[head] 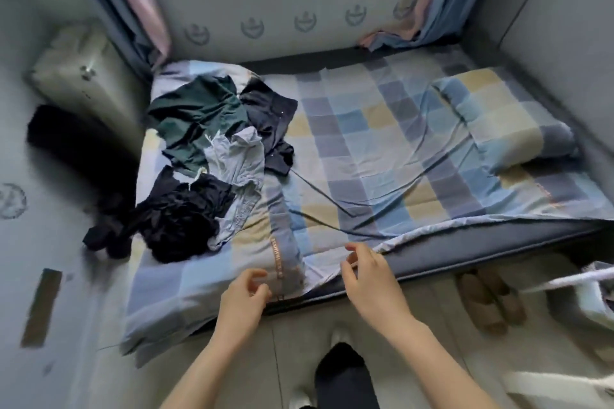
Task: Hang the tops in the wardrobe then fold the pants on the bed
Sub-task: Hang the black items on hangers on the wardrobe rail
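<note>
Well apart: clothes (212,156), hands (244,292).

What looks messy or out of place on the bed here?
A crumpled pile of clothes sits unfolded at the bed's left side, with a black garment hanging over the edge. The checked bedsheet is wrinkled, and its front edge is pulled loose.

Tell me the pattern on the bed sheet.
The bed sheet is checked in blue, grey-purple and pale yellow squares, shown in the head view.
</note>
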